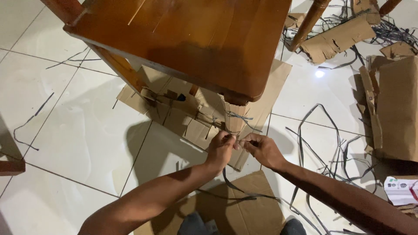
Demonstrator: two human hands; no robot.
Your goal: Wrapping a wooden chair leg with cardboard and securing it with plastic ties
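Observation:
A brown wooden chair (196, 39) stands on the tiled floor, its near leg wrapped in brown cardboard (234, 117) bound with a dark plastic strap (240, 116). My left hand (220, 148) and my right hand (261, 148) meet just below that wrapped leg. Both pinch the strap's loose ends between thumb and fingers, fingertips almost touching. A length of the same strap (235, 189) trails down from my hands across the cardboard sheet near my knees.
Torn cardboard pieces (174, 109) lie under the chair. More cardboard (339, 37) and a large folded box (398, 109) sit at the right, among tangled dark straps (322, 148). A white printed carton (402, 189) is at the far right. Another wooden piece (11, 167) shows at left.

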